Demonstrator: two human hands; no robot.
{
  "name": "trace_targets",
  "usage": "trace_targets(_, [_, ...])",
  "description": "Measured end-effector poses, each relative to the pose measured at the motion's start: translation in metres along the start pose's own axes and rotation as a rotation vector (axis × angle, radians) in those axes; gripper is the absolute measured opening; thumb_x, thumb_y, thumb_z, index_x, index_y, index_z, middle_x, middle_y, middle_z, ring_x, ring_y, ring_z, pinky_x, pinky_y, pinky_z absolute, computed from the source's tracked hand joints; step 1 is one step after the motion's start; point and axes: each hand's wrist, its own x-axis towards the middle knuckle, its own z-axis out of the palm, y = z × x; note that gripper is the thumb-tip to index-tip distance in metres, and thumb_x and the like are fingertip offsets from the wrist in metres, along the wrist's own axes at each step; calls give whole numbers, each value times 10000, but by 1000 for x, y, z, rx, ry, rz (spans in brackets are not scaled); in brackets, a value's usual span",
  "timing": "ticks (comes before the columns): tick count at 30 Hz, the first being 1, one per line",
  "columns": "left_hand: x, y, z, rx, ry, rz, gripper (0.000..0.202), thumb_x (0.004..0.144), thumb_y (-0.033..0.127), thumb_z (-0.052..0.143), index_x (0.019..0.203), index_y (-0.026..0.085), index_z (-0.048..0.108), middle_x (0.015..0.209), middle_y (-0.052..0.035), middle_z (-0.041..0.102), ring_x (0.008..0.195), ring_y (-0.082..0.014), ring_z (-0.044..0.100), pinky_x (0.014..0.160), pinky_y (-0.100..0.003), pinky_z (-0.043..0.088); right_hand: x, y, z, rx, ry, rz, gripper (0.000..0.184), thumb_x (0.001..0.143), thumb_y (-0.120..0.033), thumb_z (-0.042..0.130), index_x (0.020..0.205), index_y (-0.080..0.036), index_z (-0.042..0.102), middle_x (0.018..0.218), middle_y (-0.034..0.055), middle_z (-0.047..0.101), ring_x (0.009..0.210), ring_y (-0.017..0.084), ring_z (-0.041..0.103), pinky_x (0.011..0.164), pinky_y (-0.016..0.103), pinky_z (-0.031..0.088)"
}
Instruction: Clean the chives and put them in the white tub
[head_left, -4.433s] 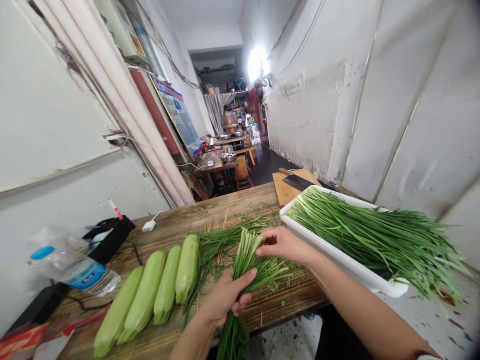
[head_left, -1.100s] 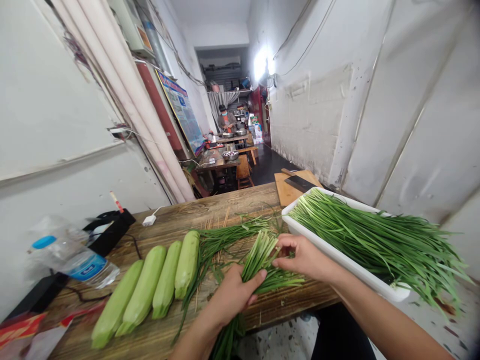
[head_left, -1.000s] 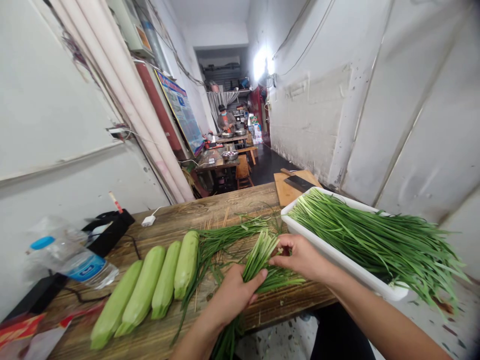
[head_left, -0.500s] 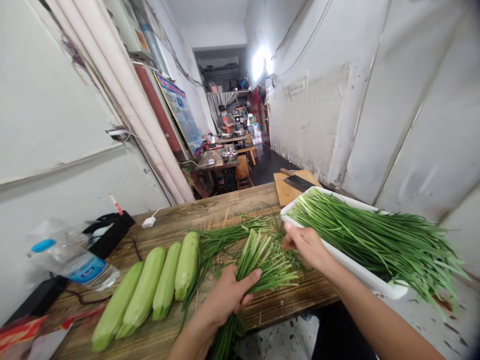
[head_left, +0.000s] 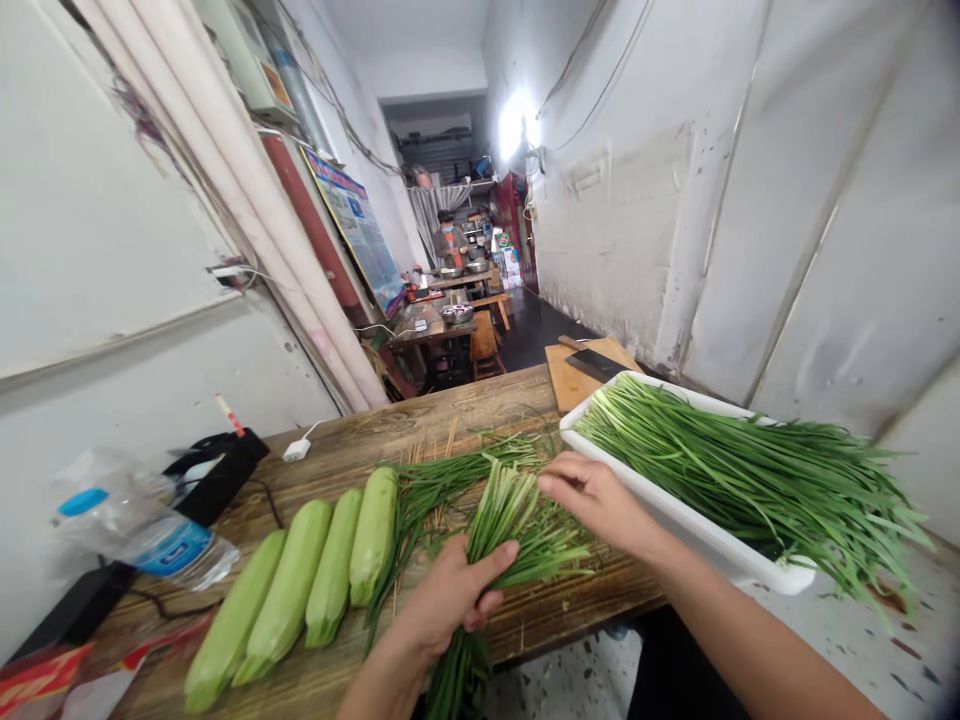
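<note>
My left hand (head_left: pixel 454 595) is wrapped round a bunch of garlic chives (head_left: pixel 506 510), its pale cut ends fanned out above the table and its green leaves hanging below the fist. Close to those ends, on the right, is my right hand (head_left: pixel 600 500), thumb and fingers drawn together. Whatever its fingertips may pinch is too small to make out. Beneath and behind the bunch, loose chives (head_left: pixel 450 475) lie on the wooden table (head_left: pixel 330 440). A white tray (head_left: pixel 675 530) at the right holds a large heap of chives (head_left: pixel 720 460), leaves drooping over its far end.
Several pale green zucchini (head_left: pixel 285 590) lie left of the bunch. Beyond them are a water bottle (head_left: pixel 172 550), a black box (head_left: pixel 217 480) and a white plug (head_left: pixel 297 450). A cleaver (head_left: pixel 596 365) rests on a cutting board (head_left: pixel 562 380). Further back stands a person (head_left: pixel 450 240).
My right hand has moved left and slightly up, from beside the tray to the pale ends of the bunch. My left hand keeps its hold almost in place.
</note>
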Motion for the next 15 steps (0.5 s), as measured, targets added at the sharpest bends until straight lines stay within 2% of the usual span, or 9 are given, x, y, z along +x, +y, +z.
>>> trace_targets(2, [0, 1, 1, -10, -5, -4, 586, 550, 662, 707, 775, 217, 399, 392, 137, 390, 320, -16, 236, 316, -144, 146, -1, -1, 5, -17, 47, -4, 413, 794, -544, 580, 673, -155, 645, 671, 22, 558, 634, 139, 489, 605, 261, 380])
trace_targets(4, [-1, 1, 2, -33, -23, -16, 600, 527, 644, 732, 774, 220, 387, 433, 139, 407, 323, -10, 248, 318, -141, 150, 1, 1, 6, 48, 154, 94, 552, 848, -591, 462, 514, -163, 561, 514, 0, 475, 536, 122, 440, 562, 257, 363])
trace_targets(6, [-2, 0, 2, -49, -38, -27, 603, 523, 631, 741, 772, 224, 374, 461, 141, 417, 317, -3, 244, 320, -140, 149, 4, 5, 6, 116, 185, 185, 665, 895, -614, 323, 426, -173, 490, 433, -5, 426, 483, 112, 412, 549, 255, 359])
trace_targets(8, [-2, -1, 2, -39, -54, -37, 593, 538, 634, 729, 774, 227, 368, 448, 144, 408, 308, -4, 234, 320, -143, 143, 7, 6, 7, 179, 65, 188, 642, 880, -621, 366, 458, -163, 523, 471, -2, 483, 505, 110, 440, 561, 248, 371])
trace_targets(10, [-1, -1, 2, -26, -64, -36, 585, 552, 636, 719, 789, 225, 377, 435, 142, 404, 312, -13, 248, 321, -144, 139, 8, 6, 9, 275, -82, 172, 542, 829, -612, 487, 565, -152, 598, 551, -4, 550, 529, 107, 460, 556, 238, 379])
trace_targets(13, [-1, 0, 3, -39, -51, -22, 588, 552, 632, 722, 806, 221, 387, 463, 137, 418, 323, -14, 267, 324, -142, 147, 5, 5, 13, 414, -110, 216, 488, 794, -596, 555, 656, -137, 646, 598, 3, 589, 508, 94, 461, 527, 226, 380])
trace_targets(15, [-1, 0, 3, -44, -35, -12, 587, 556, 634, 717, 809, 219, 389, 469, 139, 422, 316, -7, 246, 324, -142, 149, 1, 5, 13, 428, -114, 243, 484, 790, -590, 564, 673, -129, 657, 601, 10, 595, 511, 93, 473, 528, 224, 388])
